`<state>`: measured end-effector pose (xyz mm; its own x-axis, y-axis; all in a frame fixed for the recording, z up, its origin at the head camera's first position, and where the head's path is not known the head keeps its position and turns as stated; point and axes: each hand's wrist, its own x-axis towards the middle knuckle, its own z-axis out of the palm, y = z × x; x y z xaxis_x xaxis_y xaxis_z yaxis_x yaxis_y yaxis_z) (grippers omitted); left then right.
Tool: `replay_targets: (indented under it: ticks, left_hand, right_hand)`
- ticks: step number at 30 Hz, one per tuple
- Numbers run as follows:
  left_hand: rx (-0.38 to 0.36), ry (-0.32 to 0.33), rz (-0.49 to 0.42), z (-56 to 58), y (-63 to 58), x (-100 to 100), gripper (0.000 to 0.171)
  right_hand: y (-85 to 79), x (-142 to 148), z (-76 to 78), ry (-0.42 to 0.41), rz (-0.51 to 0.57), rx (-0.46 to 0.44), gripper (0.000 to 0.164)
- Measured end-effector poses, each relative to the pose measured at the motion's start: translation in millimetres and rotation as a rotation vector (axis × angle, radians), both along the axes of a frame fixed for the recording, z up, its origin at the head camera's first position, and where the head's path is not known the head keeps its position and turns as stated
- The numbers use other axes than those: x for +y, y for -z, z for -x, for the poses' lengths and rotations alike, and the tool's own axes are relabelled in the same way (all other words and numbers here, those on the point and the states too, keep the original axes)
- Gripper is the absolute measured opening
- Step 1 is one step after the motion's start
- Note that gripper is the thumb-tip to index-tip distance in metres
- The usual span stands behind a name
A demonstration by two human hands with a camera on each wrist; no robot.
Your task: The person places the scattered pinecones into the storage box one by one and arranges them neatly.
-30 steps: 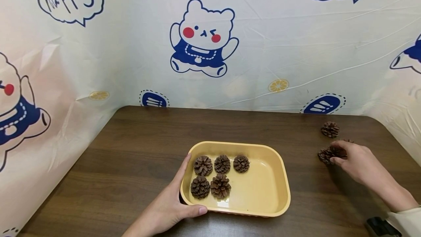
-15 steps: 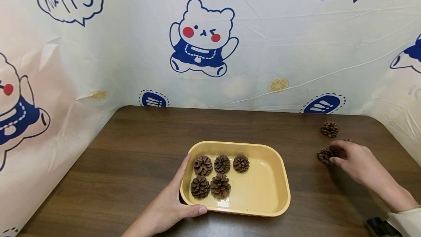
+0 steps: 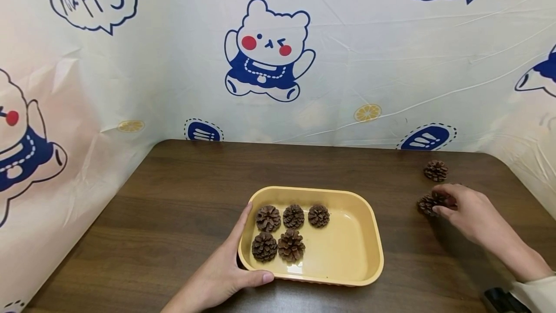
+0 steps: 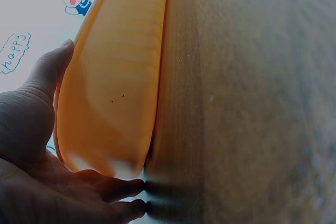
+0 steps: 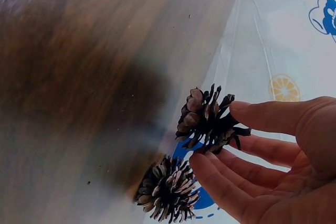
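My left hand (image 3: pixel 221 264) grips the left end of a yellow plastic tray (image 3: pixel 347 279), its thumb over the near rim and its fingers along the outer wall. In the left wrist view the tray's side wall (image 4: pixel 110 77) stands between thumb and fingers. Several brown pine cones (image 3: pixel 291 246) sit in two rows in the left and middle of the tray. At the right of the table, my right hand (image 3: pixel 473 214) pinches a pine cone (image 5: pixel 205 119) between thumb and fingers. Part of that cone is hidden behind the hand in the head view.
Another pine cone (image 3: pixel 436 171) lies on the dark wooden table (image 3: pixel 182 182), beyond my right hand near the back edge. A printed sheet (image 3: pixel 347 62) with cartoon bears lines the back and sides. A dark object (image 3: pixel 504 300) shows beside my right sleeve.
My right hand has shifted slightly left with the pine cone in its fingers. The left hand, the tray and the cones in it have stayed put.
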<state>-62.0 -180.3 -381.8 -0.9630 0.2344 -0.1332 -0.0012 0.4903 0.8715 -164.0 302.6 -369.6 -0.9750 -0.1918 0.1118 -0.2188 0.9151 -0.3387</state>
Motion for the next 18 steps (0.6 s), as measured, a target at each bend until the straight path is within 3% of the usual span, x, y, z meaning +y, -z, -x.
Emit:
replay_targets:
  ticks: [18]
  left_hand:
    - [0.006,0.011,-0.014,0.1,0.4,0,0.137]
  right_hand:
    - [-2.3,-14,-6.1,-0.028,-0.002,0.145,0.038]
